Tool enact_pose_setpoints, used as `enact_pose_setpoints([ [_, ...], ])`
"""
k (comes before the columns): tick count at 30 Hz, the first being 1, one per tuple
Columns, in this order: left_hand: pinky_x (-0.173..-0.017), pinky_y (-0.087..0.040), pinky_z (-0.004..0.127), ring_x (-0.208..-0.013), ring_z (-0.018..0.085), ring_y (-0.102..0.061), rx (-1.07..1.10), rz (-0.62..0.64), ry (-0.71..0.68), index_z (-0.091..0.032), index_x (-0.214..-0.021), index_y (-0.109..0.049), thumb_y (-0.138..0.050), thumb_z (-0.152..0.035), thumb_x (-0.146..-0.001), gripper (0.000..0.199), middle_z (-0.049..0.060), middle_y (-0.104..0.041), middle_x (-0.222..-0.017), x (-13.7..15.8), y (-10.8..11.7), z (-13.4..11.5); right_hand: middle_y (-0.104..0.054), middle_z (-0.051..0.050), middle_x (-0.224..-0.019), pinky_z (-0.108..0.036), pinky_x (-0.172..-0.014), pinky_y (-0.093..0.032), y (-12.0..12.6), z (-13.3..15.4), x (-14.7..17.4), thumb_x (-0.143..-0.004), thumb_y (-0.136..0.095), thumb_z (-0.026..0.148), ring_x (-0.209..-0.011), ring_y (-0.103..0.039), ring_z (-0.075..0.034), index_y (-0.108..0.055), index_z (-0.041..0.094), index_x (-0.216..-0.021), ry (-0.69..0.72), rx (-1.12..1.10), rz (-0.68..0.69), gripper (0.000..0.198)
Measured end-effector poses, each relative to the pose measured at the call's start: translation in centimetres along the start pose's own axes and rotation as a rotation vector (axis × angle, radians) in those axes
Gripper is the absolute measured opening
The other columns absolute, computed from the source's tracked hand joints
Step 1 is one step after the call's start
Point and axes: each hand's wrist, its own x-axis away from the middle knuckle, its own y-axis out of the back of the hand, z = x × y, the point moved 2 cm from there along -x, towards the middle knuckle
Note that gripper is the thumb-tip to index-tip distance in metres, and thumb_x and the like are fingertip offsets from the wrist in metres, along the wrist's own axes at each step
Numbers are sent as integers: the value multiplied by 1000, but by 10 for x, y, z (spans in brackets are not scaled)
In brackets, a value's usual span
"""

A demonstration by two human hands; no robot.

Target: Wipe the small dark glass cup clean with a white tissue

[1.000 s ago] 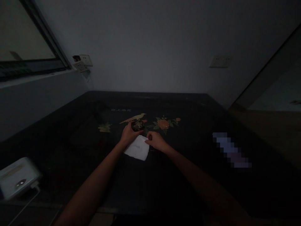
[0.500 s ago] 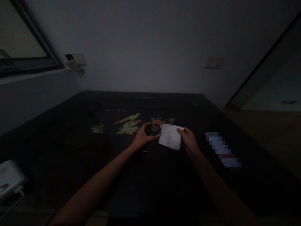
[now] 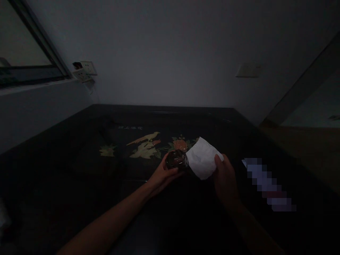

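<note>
Just right of the middle of the dark table, my left hand (image 3: 166,173) is wrapped round a small, round, shiny glass vessel (image 3: 175,160), with the thumb at its near side. Whether it is a cup or an ashtray I cannot tell in the dim light. A white tissue (image 3: 203,158) is pinched between the thumb and fingers of my right hand (image 3: 225,175). The tissue's left edge comes up to the glass vessel's right side; whether they touch is unclear. Both hands are above the tabletop's painted flowers.
The dark table (image 3: 87,141) carries a painted bird (image 3: 146,138). A blurred-out pale oblong item (image 3: 267,186) lies to the right. Part of a white object (image 3: 3,216) shows at the left edge. Wall sockets (image 3: 88,68) and a white wall (image 3: 164,53) stand behind.
Both hands, with the glass vessel and the tissue, have come slightly nearer and rightward in view. The tissue has turned to a diamond shape. The view has shifted, so the white object at left is mostly cut off.
</note>
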Motion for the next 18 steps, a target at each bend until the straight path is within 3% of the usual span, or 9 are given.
enact_pose_setpoints([
  [3, -96, -48, 50, -109, 30, -65, 13, 69, 55, -38, -133, -35, -84, -10, -59, 93, 9, -54, -135, 1, -2, -1, -57, 1, -72, -24, -54, -41, -3, 4, 8, -88, -49, 47, -64, -54, -14, -54, 20, -80, 92, 108, -25, 29],
  [7, -99, -46, 48, -112, 29, -63, -55, 80, 0, -39, -135, -33, -82, -4, -57, 99, 9, -50, -138, 0, -3, 4, -60, 0, -71, -25, -53, -44, -8, 0, 20, -93, -43, 48, -62, -56, -15, -55, 20, -82, 272, 286, -14, 32],
  [10, -104, -43, 46, -122, 29, -56, -75, 120, -33, -36, -137, -36, -81, -1, -57, 98, 8, -48, -140, 1, -5, 7, -71, -6, -96, -31, -75, -54, -13, -4, 26, -97, -38, 39, -89, -68, -19, -60, 21, -99, 476, 381, 206, 28],
  [13, -104, -44, 42, -124, 27, -54, -59, 128, -15, -34, -138, -37, -80, -3, -60, 95, 8, -48, -141, 3, -6, 7, -65, -10, -126, -41, -103, -45, -15, -7, 27, -99, -35, 27, -122, -57, -21, -56, 22, -120, 694, 512, 429, 31],
  [15, -101, -46, 40, -120, 26, -56, -45, 98, 15, -32, -136, -39, -80, -4, -60, 91, 9, -52, -138, 3, -4, 8, -61, -11, -131, -44, -107, -42, -15, -8, 25, -99, -35, 25, -129, -51, -22, -53, 21, -126, 797, 603, 520, 33],
  [18, -97, -49, 39, -115, 26, -60, -30, 87, 18, -25, -130, -46, -81, -10, -62, 78, 10, -57, -131, 2, -1, 8, -59, -12, -134, -48, -109, -41, -16, -9, 22, -95, -47, 35, -137, -41, -26, -48, 20, -132, 898, 695, 599, 40],
])
